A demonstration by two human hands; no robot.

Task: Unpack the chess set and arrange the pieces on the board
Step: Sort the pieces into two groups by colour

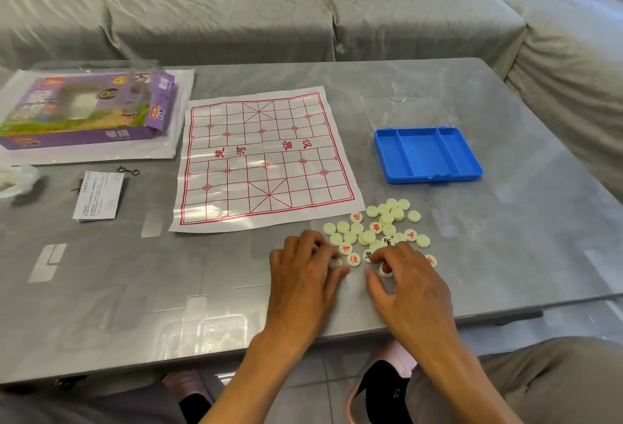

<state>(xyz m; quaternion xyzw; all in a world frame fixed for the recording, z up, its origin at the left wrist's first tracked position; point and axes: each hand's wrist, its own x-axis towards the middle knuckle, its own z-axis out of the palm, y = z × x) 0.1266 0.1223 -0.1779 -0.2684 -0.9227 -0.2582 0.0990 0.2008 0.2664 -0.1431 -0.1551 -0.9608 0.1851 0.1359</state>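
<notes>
the board (266,157), a white sheet with red grid lines, lies flat at the centre of the grey desk (135,272), with no pieces on it; the pieces (377,231), pale round discs, some showing red or black characters, lie in a loose heap just below the board's lower right corner. the left hand (303,268) rests at the heap's lower left edge, its curled grip touching a disc, and the right hand (404,275) sits at the heap's lower edge, its grip pinching one disc. an open blue box (428,154) with a clear lid lies at right of centre, and a purple carton (84,110) lies at upper left.
</notes>
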